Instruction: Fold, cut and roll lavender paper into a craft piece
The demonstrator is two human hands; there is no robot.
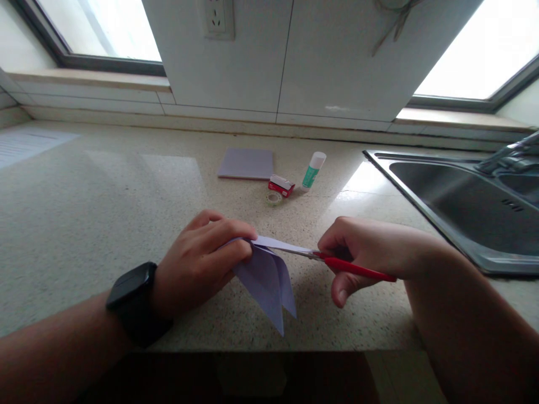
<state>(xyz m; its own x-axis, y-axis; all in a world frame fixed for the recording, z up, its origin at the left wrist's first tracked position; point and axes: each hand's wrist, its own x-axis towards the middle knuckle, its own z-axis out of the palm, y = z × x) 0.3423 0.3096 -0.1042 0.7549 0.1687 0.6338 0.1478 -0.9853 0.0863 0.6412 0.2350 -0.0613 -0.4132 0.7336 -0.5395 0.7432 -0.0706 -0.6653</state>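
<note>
My left hand (210,252), with a black watch on its wrist, is closed on a folded sheet of lilac paper (265,283). Two pointed flaps of the paper hang down toward the counter's front edge. In my right hand (362,247) is a pair of scissors with red handles (357,268); the fingers are wrapped round the handles and the thumb shows below. The blades point left and meet the upper edge of the paper, along a narrow pale strip. How far the blades are parted is hard to see.
Beyond my hands stand a glue stick (313,171), a small red and white box (281,186), a tape roll (274,198) and a stack of lilac paper (246,163). A steel sink (425,224) with a faucet is at right. A printed sheet (33,145) lies far left.
</note>
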